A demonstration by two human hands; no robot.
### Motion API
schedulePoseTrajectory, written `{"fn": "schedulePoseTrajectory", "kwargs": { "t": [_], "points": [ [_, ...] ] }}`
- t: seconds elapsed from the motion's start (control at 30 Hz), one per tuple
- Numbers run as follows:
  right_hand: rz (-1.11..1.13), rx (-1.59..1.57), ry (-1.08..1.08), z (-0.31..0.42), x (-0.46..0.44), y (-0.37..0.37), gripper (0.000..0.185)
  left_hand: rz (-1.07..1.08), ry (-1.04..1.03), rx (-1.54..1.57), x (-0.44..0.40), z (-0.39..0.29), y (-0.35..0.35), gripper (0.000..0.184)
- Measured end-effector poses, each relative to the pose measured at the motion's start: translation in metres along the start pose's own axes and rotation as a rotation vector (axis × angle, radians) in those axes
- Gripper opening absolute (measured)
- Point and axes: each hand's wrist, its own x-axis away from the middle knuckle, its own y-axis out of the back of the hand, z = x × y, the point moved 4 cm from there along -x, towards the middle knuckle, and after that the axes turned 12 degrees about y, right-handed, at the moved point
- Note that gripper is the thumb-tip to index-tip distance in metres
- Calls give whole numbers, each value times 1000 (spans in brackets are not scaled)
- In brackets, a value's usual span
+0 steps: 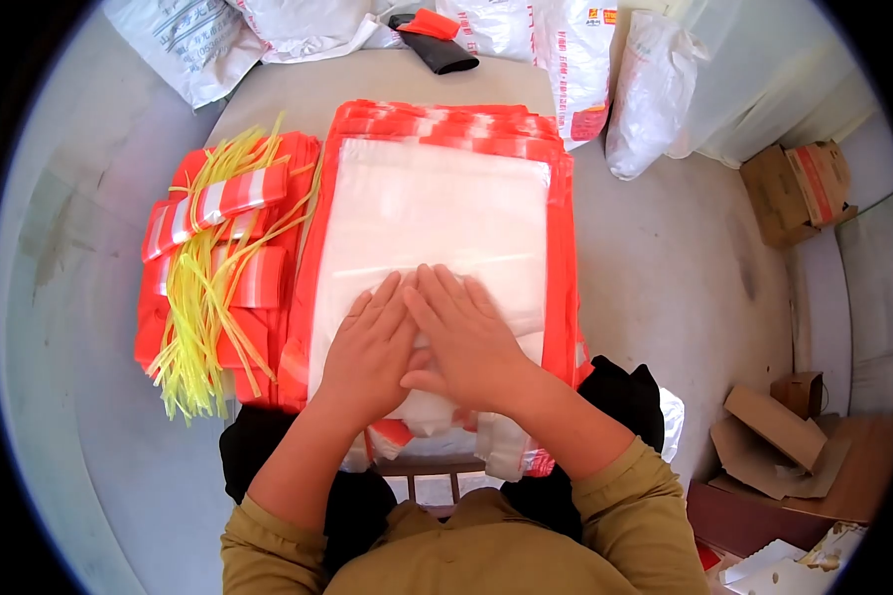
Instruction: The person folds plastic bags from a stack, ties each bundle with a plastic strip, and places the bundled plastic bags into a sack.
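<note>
A whitish translucent plastic sheet (437, 203) lies on a stack of red plastic bags (563, 258) in front of me. My left hand (369, 349) rests flat on the sheet's lower half, fingers stretched out. Beside it my right hand (464, 342) lies palm down with its fingers spread, its index side touching my left fingertips. Crumpled clear plastic (432, 415) shows just below my hands. To the left, yellow strips (193, 317) lie over folded red-and-white bundles (238, 198).
White printed sacks (575, 69) and a black-and-red item (437, 50) are at the far side. Right of the table (516, 84) stand a cardboard box (794, 193) and, nearer, opened cardboard (774, 446). My dark-clothed knees flank the near edge.
</note>
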Motion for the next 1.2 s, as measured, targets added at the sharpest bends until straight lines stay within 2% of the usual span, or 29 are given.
{"fn": "schedulePoseTrajectory", "kwargs": {
  "t": [0.17, 0.37, 0.47, 0.57, 0.67, 0.77, 1.07, 1.2],
  "points": [
    [90, 145, -97, -6, 8, 1, 103, 45, 58, -39, 1, -2, 5, 73],
    [39, 185, -142, -22, 24, 16, 93, 46, 213, -30, 3, 6, 12, 89],
    [31, 156, -140, -35, 33, 21, 86, 20, 266, -49, 3, 12, 14, 91],
    [42, 167, -107, -40, 35, 27, 77, -1, 293, -41, 3, 17, 18, 89],
    [-33, 228, -12, -34, 34, 40, 65, -46, 257, -87, 4, 10, 27, 79],
    [-78, 297, 97, -26, 28, 44, 53, -53, 138, -41, 2, 11, 23, 71],
    [-171, 306, 134, -38, 29, 38, 35, -112, 104, -1, -1, 17, 20, 60],
    [-205, 296, 33, -51, 39, 46, 35, -196, 60, -19, 0, 22, 17, 54]
  ]
}}
